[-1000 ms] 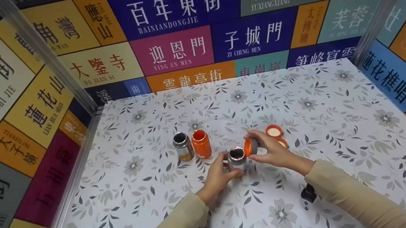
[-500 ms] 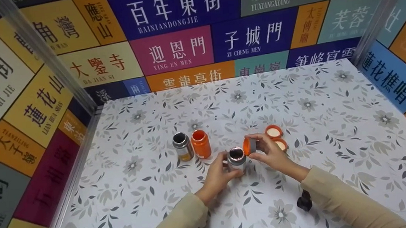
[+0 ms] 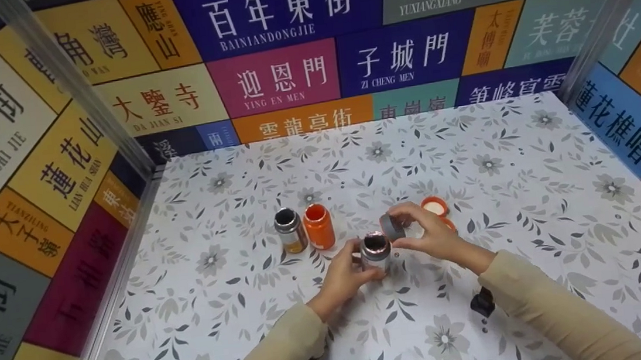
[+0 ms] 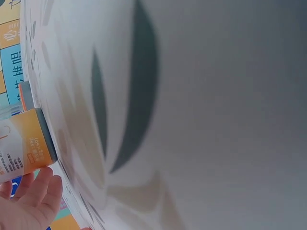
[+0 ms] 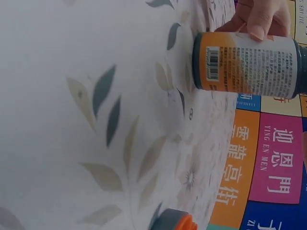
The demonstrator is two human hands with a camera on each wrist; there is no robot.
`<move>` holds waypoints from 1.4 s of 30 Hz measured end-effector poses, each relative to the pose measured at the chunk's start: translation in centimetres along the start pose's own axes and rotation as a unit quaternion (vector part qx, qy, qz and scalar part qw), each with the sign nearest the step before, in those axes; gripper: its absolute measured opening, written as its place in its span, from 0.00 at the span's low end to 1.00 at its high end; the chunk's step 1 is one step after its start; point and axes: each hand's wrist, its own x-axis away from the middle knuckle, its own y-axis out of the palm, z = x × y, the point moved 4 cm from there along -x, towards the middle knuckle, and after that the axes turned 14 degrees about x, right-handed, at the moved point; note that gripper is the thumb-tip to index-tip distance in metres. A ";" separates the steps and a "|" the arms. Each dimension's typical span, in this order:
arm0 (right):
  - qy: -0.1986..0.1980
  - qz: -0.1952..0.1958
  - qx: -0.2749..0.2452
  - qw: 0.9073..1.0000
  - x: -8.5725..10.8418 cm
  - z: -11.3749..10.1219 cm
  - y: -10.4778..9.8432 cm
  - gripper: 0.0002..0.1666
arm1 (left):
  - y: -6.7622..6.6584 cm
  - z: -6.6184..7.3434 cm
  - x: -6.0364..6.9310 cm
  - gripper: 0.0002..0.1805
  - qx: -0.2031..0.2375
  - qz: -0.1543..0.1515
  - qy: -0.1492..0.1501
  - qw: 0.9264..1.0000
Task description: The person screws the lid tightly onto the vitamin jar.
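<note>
My left hand (image 3: 344, 272) grips a grey bottle (image 3: 376, 252) with a white and orange label, upright on the table, its mouth uncovered. In the right wrist view the left thumb lies across the bottle's label (image 5: 249, 62). Just right of the bottle's mouth, my right hand (image 3: 428, 234) pinches a grey screw cap (image 3: 394, 227) on its side between thumb and fingers. The cap is tilted, and most of its orange inside is turned from sight. Fingers of the left hand (image 4: 36, 201) show below the bottle in the left wrist view.
A second grey bottle (image 3: 290, 230) and an orange bottle (image 3: 319, 227) stand uncapped side by side, left of the hands. Behind the right hand lie two orange-rimmed caps (image 3: 433, 207), one partly covered by that hand. Printed wall panels (image 3: 275, 78) border the floral-patterned table (image 3: 287, 324).
The right hand has turned the cap so its grey outside shows instead of its orange inside. It stays beside the bottle's mouth. My left hand and the bottle have hardly moved.
</note>
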 end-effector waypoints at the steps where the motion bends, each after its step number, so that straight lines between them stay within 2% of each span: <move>1: -0.008 -0.010 0.017 1.000 -0.2 -0.1 -0.2 0.30 | -0.1 -0.1 0.0 0.34 0.004 -0.003 0.001 1.000; 6: -0.045 -0.069 0.092 0.992 -1.2 -0.6 -0.3 0.23 | -0.4 -0.1 -0.2 0.34 0.007 -0.018 0.026 0.999; 9: -0.056 -0.097 0.116 0.987 -1.5 -0.9 0.0 0.21 | -0.6 -0.1 -0.3 0.34 0.000 -0.025 0.024 0.999; 14: -0.087 -0.117 0.123 0.982 -2.0 -1.3 0.7 0.19 | -0.6 -0.1 -0.4 0.34 -0.005 -0.032 0.022 0.999; 18: -0.136 -0.124 0.125 0.975 -2.4 -1.8 1.1 0.19 | -0.5 -0.2 -0.4 0.34 -0.011 -0.030 0.026 0.999; 21: -0.156 -0.139 0.127 0.970 -2.6 -1.9 1.1 0.20 | -0.5 -0.1 -0.4 0.34 -0.012 -0.031 0.026 0.999; 30: -0.108 -0.246 0.133 0.954 -3.3 -2.1 0.9 0.21 | -0.3 -0.4 -0.4 0.34 -0.004 -0.036 0.011 0.999; 36: -0.120 -0.259 0.149 0.947 -3.6 -2.5 0.8 0.21 | -0.3 -0.4 -0.4 0.34 -0.004 -0.040 0.017 0.999; 42: -0.119 -0.269 0.143 0.945 -3.7 -2.6 0.7 0.22 | -0.4 -0.5 -0.5 0.33 -0.005 -0.040 0.017 0.999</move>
